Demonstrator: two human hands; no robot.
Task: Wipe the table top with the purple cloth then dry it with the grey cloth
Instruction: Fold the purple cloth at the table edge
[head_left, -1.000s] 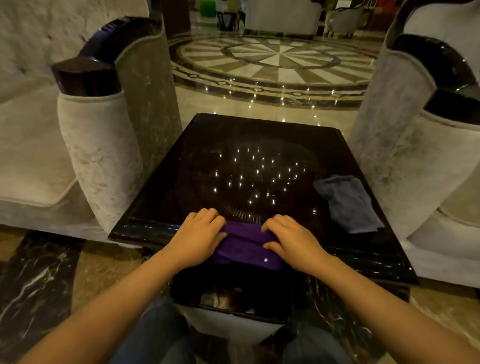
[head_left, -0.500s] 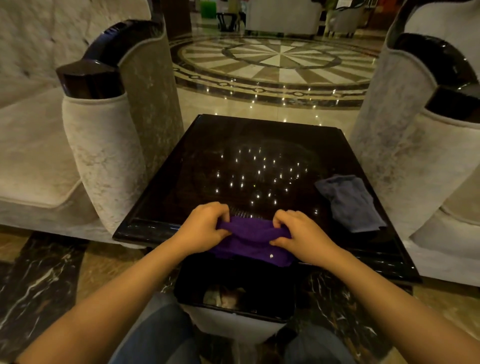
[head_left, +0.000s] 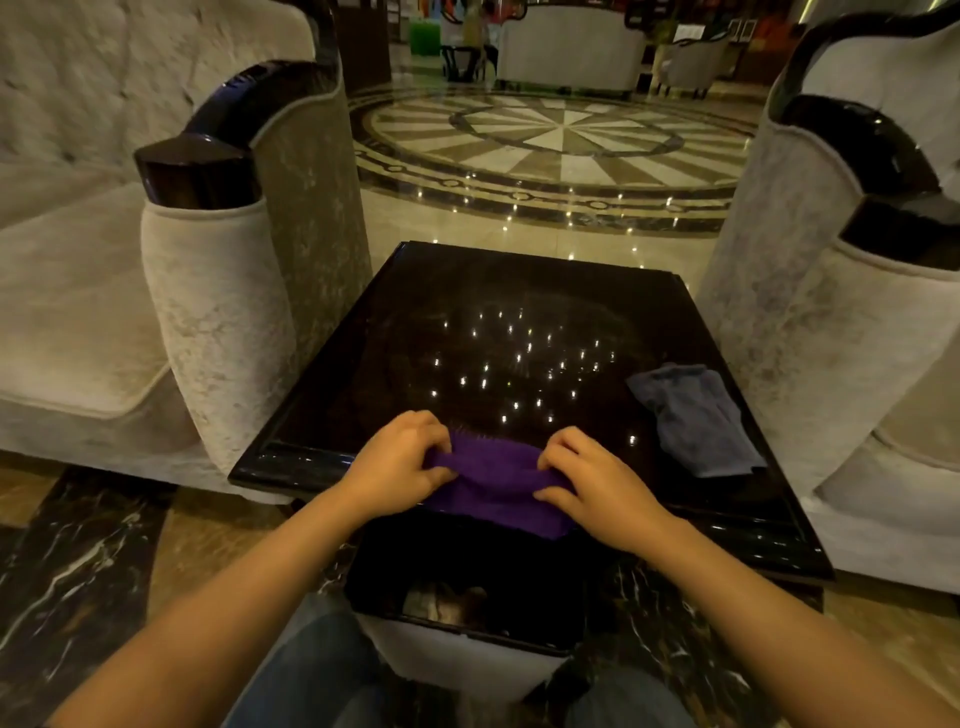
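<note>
The purple cloth (head_left: 493, 486) lies bunched at the near edge of the glossy black table top (head_left: 467, 332), partly hanging over that edge. My left hand (head_left: 400, 457) pinches its left end and my right hand (head_left: 592, 483) pinches its right end, fingers curled into the fabric. The grey cloth (head_left: 693, 418) lies crumpled on the table's right side, apart from both hands.
Pale upholstered armchairs with dark glossy armrests stand close on the left (head_left: 218, 291) and right (head_left: 852, 332) of the table. A dark lower shelf or box (head_left: 467, 577) sits under the near edge, above my knees. Polished marble floor lies beyond.
Both hands went from lying flat on the purple cloth to gripping its ends and bunching it up. The grey cloth has not moved.
</note>
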